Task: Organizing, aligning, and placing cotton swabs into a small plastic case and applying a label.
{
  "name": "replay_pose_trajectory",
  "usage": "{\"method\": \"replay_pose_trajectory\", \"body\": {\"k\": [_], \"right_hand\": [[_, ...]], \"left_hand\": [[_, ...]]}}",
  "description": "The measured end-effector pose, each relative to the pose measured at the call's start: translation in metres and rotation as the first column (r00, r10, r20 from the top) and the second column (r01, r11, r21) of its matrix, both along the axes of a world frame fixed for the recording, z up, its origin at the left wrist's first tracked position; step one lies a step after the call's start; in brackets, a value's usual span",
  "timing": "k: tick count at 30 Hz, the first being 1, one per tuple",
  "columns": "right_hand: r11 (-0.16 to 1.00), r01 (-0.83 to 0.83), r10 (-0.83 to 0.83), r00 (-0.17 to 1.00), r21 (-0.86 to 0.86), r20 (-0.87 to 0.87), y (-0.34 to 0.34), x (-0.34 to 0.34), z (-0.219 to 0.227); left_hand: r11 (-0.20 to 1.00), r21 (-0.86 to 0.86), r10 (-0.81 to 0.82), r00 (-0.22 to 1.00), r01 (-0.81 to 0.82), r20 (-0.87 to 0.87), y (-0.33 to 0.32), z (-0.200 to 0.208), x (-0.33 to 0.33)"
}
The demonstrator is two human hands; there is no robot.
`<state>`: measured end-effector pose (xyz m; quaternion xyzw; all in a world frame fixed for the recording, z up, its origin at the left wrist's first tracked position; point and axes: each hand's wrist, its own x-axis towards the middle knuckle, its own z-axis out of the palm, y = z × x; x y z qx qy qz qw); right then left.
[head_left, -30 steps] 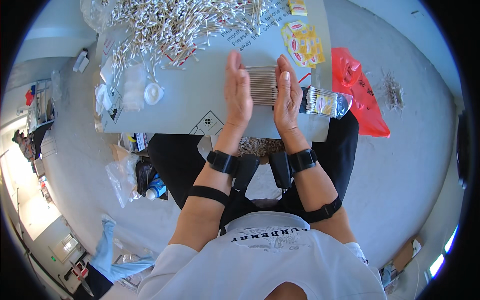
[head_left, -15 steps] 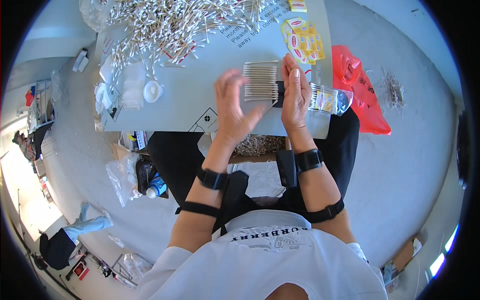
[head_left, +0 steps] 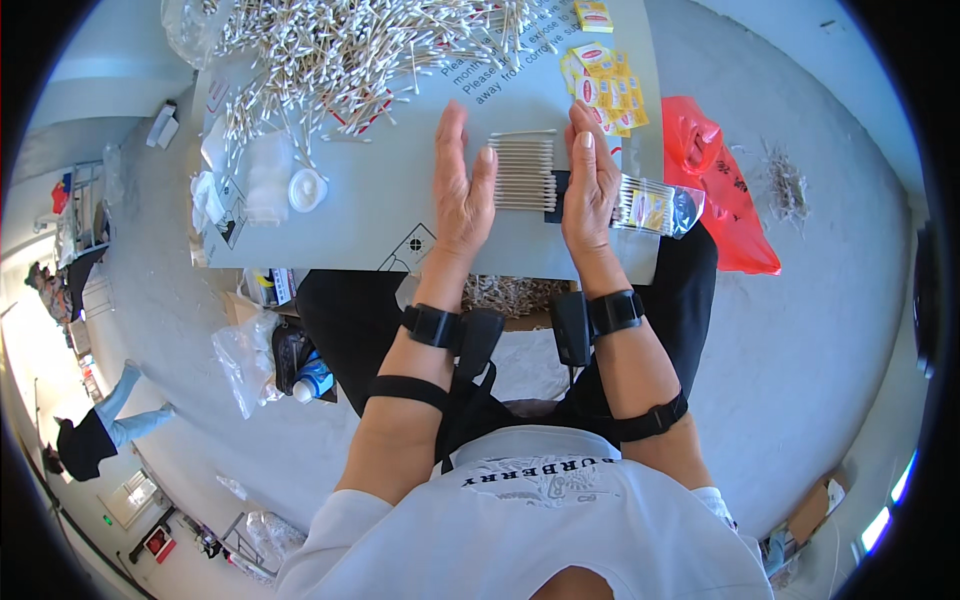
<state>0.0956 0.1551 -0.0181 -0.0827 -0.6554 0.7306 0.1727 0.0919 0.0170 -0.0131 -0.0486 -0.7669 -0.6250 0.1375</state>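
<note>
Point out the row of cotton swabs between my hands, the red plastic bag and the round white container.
Row of cotton swabs [head_left: 524, 172]: head view, on the swab sticks mid-row.
Red plastic bag [head_left: 722, 195]: head view, on its middle.
Round white container [head_left: 307, 190]: head view, on its top.

Grey tabletop [head_left: 375, 205] carries loose cotton-swab pile [head_left: 330, 60] far left, yellow cards [head_left: 612, 95] far right, white pads [head_left: 268, 180], round container [head_left: 307, 190] near left, swab row [head_left: 524, 172] near right.
</note>
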Motion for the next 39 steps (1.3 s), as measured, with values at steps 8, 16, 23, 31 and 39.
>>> {"method": "replay_pose_trajectory", "body": {"k": [8,16,23,31,39], "right_hand": [[0.99,0.004,-0.006,1.0,0.14,0.008,-0.014,0.001,-0.002],[0.997,-0.019,0.024,0.998,-0.081,0.059,0.023,0.028,0.004],[0.859,-0.129,0.117,0.992,0.495,0.056,0.018,0.057,0.014],[0.758,-0.033,0.12,0.989,0.651,-0.09,0.019,0.054,0.006],[0.735,-0.083,0.167,0.984,0.673,-0.061,0.02,0.056,0.005]], "left_hand": [[0.978,0.21,-0.023,0.996,0.003,0.091,0.019,-0.005,-0.009],[0.773,-0.615,-0.227,0.973,0.154,-0.042,-0.022,0.008,0.022],[0.435,-0.863,-0.218,0.96,0.258,0.177,-0.013,0.014,0.043],[0.452,-0.859,-0.212,0.964,0.241,0.159,-0.011,0.012,0.043],[0.447,-0.861,-0.215,0.964,0.242,0.16,-0.012,0.011,0.042]]}}
